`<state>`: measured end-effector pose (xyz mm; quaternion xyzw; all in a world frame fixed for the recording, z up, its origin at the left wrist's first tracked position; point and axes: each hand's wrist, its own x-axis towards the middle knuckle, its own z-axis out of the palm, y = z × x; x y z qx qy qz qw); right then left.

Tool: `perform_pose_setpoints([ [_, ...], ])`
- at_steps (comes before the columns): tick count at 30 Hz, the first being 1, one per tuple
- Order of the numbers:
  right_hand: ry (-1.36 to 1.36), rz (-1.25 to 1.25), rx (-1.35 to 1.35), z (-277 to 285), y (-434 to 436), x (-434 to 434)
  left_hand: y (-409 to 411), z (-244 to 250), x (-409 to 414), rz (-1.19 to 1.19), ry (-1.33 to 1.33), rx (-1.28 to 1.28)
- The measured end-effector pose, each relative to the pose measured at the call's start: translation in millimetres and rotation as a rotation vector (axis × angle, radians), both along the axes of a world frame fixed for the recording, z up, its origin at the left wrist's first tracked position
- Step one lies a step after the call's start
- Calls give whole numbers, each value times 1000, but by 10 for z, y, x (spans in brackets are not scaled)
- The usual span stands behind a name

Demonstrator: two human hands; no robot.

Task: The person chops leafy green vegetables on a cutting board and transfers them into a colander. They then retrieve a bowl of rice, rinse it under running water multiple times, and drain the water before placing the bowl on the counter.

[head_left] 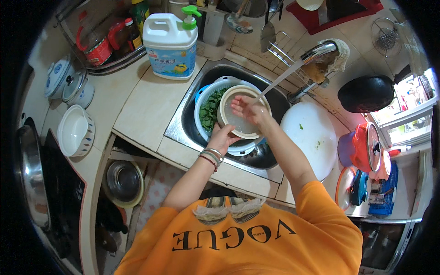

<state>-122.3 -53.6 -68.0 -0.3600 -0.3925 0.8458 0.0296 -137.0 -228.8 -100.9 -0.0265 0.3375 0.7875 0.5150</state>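
My left hand (222,138) grips the near-left side of a cream round pot or bowl (240,90), thumb at its rim. Cloudy-looking water seems to lie inside it. Over the bowl is my right hand (250,108), palm up with fingers apart and holding nothing. A stream of water (280,79) runs from the faucet (318,51) down to that hand. Beneath the bowl, a white colander (198,117) holds green leaves (209,111). A bit of blue (200,92) shows under the colander's edge. All this sits in a steel sink (178,120).
Right of the sink lies a round white board (306,137) with leaf scraps. A detergent jug (170,48) with a green pump stands back left. A black pan (366,94) hangs at the right, above a red pot (364,147). A white bowl (74,132) sits on the left counter.
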Motion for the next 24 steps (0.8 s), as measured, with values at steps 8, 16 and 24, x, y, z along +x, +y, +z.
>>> perform_pose_setpoints([
  [8,-140,103,594,104,-37,247,-35,72,2,1,-6,-49],
  [16,99,-980,765,284,1395,1005,-25,69,-8,16,-16,-16],
  [24,123,-654,884,130,2146,810,-9,41,-4,-2,1,-11],
])
